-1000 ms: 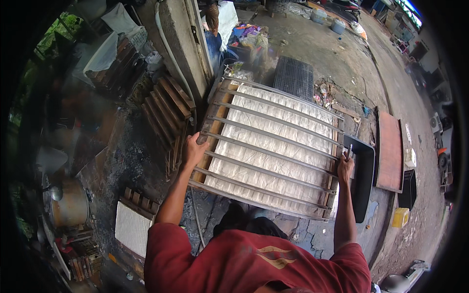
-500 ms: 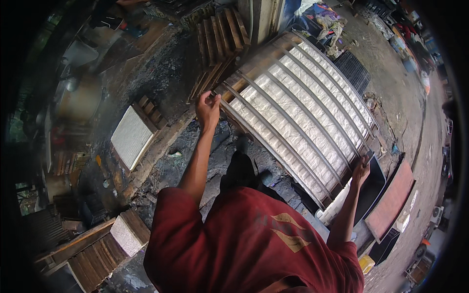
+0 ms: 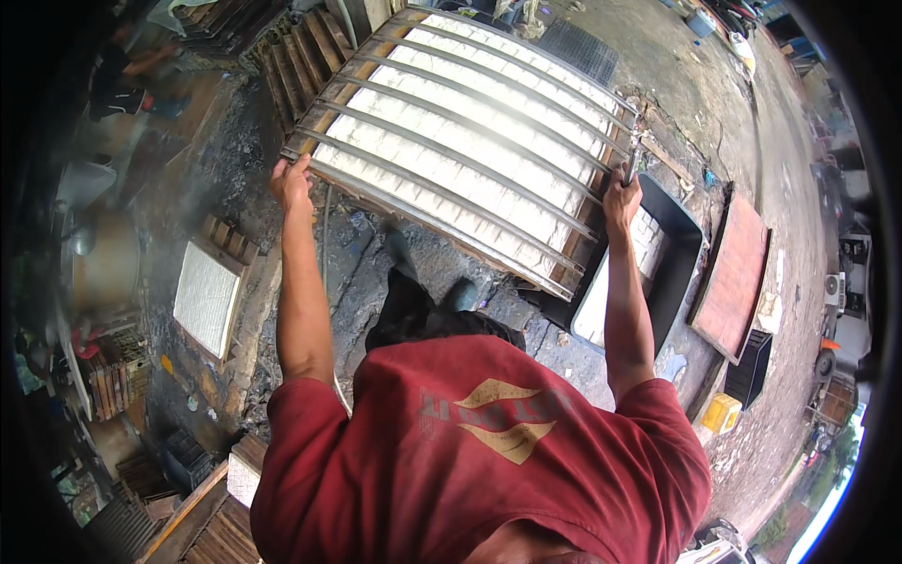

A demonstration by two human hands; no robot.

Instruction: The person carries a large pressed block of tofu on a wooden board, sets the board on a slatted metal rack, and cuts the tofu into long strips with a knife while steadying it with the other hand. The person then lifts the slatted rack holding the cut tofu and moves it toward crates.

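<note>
A rack of several parallel metal bars (image 3: 477,166) lies across a broad white slab (image 3: 451,113) marked with grid-like lines. The slab rests on a wooden base, whose edge shows along the near side. At the rack's left end, my left hand (image 3: 293,185) is closed round the end of a bar. My right hand (image 3: 621,199) grips the rack at its right end, above a black tub (image 3: 692,246). White blocks (image 3: 645,241) sit inside that tub, partly hidden by my right forearm.
A reddish board (image 3: 735,277) leans right of the tub, with a yellow container (image 3: 722,413) nearer me. Slatted wooden trays (image 3: 301,66) stand at the far left. Another white slab (image 3: 207,299) lies on a wooden tray at left. A person (image 3: 117,80) is at the far left.
The rack and slab now appear farther left and higher, turned nearer to level, as my view has shifted. More of the black tub shows. Both hands keep hold of the rack.
</note>
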